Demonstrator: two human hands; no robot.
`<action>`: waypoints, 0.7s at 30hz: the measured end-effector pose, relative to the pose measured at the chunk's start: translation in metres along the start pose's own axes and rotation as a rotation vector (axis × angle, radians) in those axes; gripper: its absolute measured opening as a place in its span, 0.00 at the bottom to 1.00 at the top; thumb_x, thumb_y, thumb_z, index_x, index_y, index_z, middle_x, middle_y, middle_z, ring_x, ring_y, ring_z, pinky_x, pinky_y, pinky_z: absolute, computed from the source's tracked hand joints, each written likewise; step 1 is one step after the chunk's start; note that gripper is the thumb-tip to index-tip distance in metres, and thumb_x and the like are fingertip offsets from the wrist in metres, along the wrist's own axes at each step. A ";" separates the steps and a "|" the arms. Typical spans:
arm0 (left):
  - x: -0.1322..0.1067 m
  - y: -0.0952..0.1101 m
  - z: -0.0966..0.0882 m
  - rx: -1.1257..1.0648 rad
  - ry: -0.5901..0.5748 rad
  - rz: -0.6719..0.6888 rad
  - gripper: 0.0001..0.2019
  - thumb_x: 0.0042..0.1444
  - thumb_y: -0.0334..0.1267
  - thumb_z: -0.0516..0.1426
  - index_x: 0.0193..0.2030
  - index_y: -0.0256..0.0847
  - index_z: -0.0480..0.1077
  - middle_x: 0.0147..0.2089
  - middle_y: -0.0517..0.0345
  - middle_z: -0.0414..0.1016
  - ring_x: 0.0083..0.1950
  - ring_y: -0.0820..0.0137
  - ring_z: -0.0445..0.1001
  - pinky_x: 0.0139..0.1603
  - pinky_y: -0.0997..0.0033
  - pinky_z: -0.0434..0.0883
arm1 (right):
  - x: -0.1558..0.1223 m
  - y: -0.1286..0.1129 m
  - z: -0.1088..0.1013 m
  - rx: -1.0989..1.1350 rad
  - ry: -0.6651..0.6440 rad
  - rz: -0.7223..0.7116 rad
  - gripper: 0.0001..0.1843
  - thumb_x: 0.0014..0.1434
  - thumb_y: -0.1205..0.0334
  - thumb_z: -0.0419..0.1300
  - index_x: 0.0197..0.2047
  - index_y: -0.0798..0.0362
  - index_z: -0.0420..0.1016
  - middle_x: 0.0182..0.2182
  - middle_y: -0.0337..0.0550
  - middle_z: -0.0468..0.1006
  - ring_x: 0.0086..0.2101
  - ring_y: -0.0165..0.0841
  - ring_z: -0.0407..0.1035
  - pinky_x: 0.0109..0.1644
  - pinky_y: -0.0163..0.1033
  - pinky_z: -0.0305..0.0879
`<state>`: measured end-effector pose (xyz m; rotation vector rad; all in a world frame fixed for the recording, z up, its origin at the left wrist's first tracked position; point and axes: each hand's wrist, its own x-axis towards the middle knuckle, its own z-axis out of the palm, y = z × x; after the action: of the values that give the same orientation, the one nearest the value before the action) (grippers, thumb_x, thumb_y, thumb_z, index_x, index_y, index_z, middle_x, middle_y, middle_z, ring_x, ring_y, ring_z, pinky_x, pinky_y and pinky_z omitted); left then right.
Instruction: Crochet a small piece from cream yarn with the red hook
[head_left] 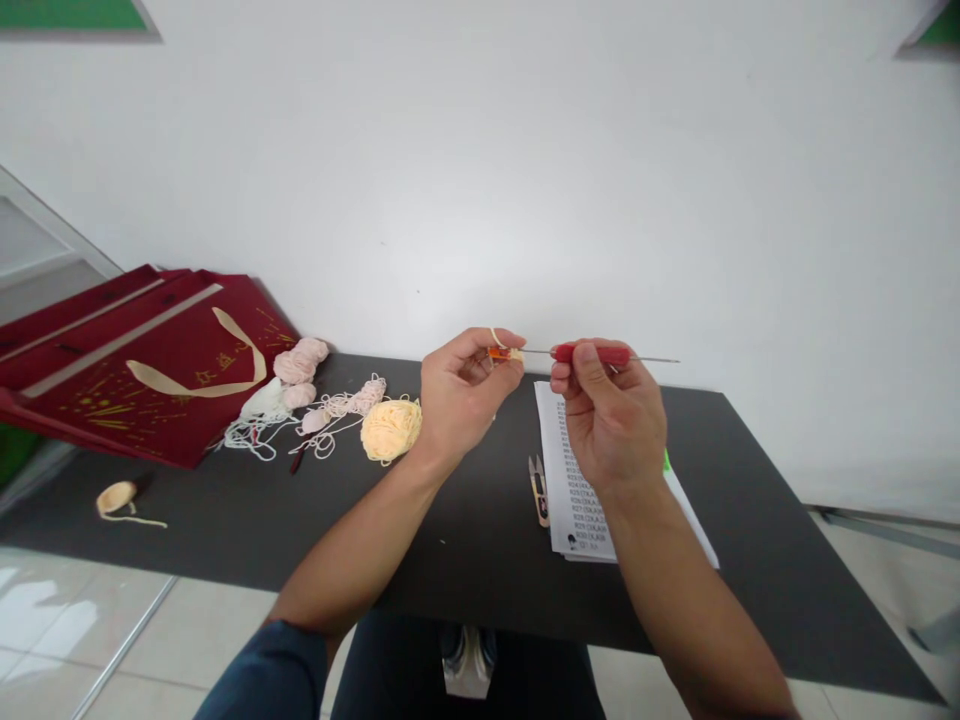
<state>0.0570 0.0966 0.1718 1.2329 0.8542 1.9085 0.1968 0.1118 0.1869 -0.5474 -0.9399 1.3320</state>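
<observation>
My right hand point(611, 410) is closed round the red handle of a thin metal crochet hook point(592, 353), held level above the table. The hook's tip reaches left into a small orange and cream crochet piece point(504, 353). My left hand point(461, 390) pinches that piece, with cream yarn looped over the forefinger. Both hands hover over the dark table point(465, 520), close together. A ball of cream yarn point(391, 429) lies just left of my left hand.
A printed paper sheet point(581, 480) lies under my right hand, with small thread snips point(538, 488) beside it. Pink and white yarn bundles point(300, 395) and dark red gift bags point(142, 370) sit at the left. A small cream piece point(116, 497) lies near the left edge.
</observation>
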 end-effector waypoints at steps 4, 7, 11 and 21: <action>0.000 0.002 0.001 -0.012 0.006 -0.028 0.09 0.52 0.29 0.68 0.40 0.45 0.82 0.29 0.62 0.73 0.28 0.77 0.65 0.30 0.73 0.61 | -0.002 0.003 0.002 0.012 0.010 0.015 0.07 0.59 0.59 0.73 0.36 0.51 0.81 0.32 0.36 0.85 0.29 0.23 0.78 0.33 0.28 0.78; 0.002 0.006 0.001 -0.085 -0.008 -0.078 0.06 0.53 0.33 0.66 0.38 0.43 0.83 0.31 0.58 0.75 0.31 0.74 0.66 0.32 0.71 0.64 | 0.000 0.005 0.002 0.015 0.013 0.012 0.09 0.57 0.59 0.74 0.36 0.51 0.80 0.31 0.36 0.85 0.28 0.24 0.77 0.32 0.29 0.78; 0.007 0.012 0.001 -0.210 0.021 -0.151 0.12 0.60 0.43 0.61 0.33 0.39 0.84 0.38 0.49 0.81 0.33 0.71 0.69 0.31 0.68 0.65 | 0.001 0.009 0.002 0.028 0.013 -0.005 0.09 0.56 0.60 0.75 0.36 0.52 0.80 0.31 0.36 0.86 0.27 0.24 0.77 0.31 0.29 0.78; 0.007 0.009 0.000 -0.233 -0.012 -0.201 0.21 0.40 0.23 0.60 0.41 0.43 0.84 0.33 0.58 0.75 0.33 0.73 0.67 0.32 0.71 0.63 | -0.001 0.013 0.004 0.009 0.042 -0.014 0.10 0.58 0.58 0.73 0.36 0.51 0.78 0.31 0.35 0.85 0.27 0.24 0.76 0.32 0.31 0.78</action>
<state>0.0536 0.0975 0.1821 0.9801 0.6988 1.7805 0.1864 0.1128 0.1779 -0.5586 -0.9016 1.3065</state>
